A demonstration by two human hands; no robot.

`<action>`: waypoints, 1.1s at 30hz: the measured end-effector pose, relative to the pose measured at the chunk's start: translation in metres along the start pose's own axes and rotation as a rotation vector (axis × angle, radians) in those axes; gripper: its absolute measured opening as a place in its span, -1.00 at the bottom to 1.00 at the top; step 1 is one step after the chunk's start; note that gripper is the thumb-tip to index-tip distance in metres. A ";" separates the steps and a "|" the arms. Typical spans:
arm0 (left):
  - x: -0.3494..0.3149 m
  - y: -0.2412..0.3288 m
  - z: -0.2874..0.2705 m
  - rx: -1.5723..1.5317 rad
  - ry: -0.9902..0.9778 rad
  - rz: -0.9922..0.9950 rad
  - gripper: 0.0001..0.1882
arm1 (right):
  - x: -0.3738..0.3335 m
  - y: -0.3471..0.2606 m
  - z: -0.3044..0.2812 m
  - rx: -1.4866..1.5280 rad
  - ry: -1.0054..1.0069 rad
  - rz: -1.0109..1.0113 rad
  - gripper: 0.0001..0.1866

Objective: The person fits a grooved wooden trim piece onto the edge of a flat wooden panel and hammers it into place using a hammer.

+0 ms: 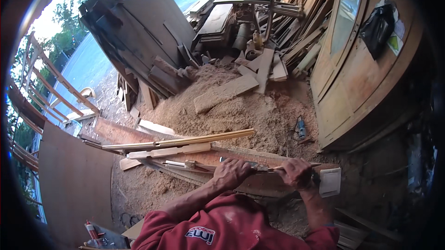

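Observation:
My left hand [233,173] is closed around a slim tool with a blue-grey handle [223,159], above the wooden workbench plank. To its right, my right hand [298,173] is closed too, its fingers by the metal-looking part [264,168] between the hands. What the right fingers grip is too small to make out. Beneath both hands lies the long reddish-brown plank [273,161]. Left of my hands, a white stick-like piece [175,163] and a shaped pale wooden bar [185,150] rest on it.
Thin wooden strips [204,139] cross the plank's left part. Beyond are a sawdust heap [222,106], loose boards [227,93] and a blue power tool [301,128]. Leaning panels [153,18] stand back left; a large wooden door [343,78] stands at right. A brown sheet [74,171] is at left.

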State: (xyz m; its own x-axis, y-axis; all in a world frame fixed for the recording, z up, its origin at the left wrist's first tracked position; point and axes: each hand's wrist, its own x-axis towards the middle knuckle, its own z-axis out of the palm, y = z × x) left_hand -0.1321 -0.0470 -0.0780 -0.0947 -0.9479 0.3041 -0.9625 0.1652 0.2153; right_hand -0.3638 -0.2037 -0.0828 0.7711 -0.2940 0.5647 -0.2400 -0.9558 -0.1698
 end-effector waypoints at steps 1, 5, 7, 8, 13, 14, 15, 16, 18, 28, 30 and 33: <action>-0.004 0.003 0.001 0.006 -0.006 -0.007 -0.73 | -0.003 0.003 -0.003 0.021 0.005 0.003 -0.78; -0.004 -0.006 0.006 -0.001 0.037 -0.018 -0.69 | 0.006 0.012 -0.013 0.017 -0.056 -0.003 -0.69; -0.003 -0.007 0.004 0.025 0.025 0.000 -0.68 | 0.006 0.013 -0.016 0.026 -0.060 -0.008 -0.70; -0.001 -0.007 0.005 0.044 0.013 0.005 -0.67 | 0.004 0.015 -0.017 0.040 -0.078 -0.017 -0.73; -0.001 -0.009 0.017 0.116 -0.095 -0.015 -0.72 | 0.017 0.017 -0.074 0.039 -0.221 -0.108 -0.86; 0.002 -0.026 0.046 0.056 -0.327 -0.188 -0.71 | 0.010 0.015 -0.086 -0.068 -0.191 0.061 -0.82; 0.021 -0.002 0.007 -0.021 -0.294 -0.181 -0.72 | 0.007 0.034 -0.072 -0.098 -0.012 0.108 -0.78; 0.009 -0.011 0.012 0.162 -0.376 -0.203 -0.73 | 0.006 0.050 -0.088 -0.326 -0.157 0.109 -0.77; -0.007 -0.011 0.022 0.141 -0.041 -0.081 -0.65 | 0.002 0.080 -0.123 -0.174 -0.022 0.717 -0.71; 0.020 -0.006 0.020 0.122 0.076 0.105 -0.55 | -0.526 0.231 0.034 0.919 1.251 1.795 -0.31; 0.013 -0.013 0.020 0.148 0.048 0.042 -0.56 | -0.565 0.228 0.071 1.094 1.241 1.749 -0.36; 0.005 -0.008 0.005 0.176 0.020 -0.009 -0.59 | -0.569 0.222 0.114 0.940 1.233 2.076 -0.53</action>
State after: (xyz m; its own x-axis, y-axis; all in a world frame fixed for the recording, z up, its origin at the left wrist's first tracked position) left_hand -0.1261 -0.0540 -0.0831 -0.0820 -0.9432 0.3220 -0.9931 0.1044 0.0528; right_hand -0.7889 -0.2488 -0.5341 -0.4761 -0.5287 -0.7028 0.5555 0.4387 -0.7064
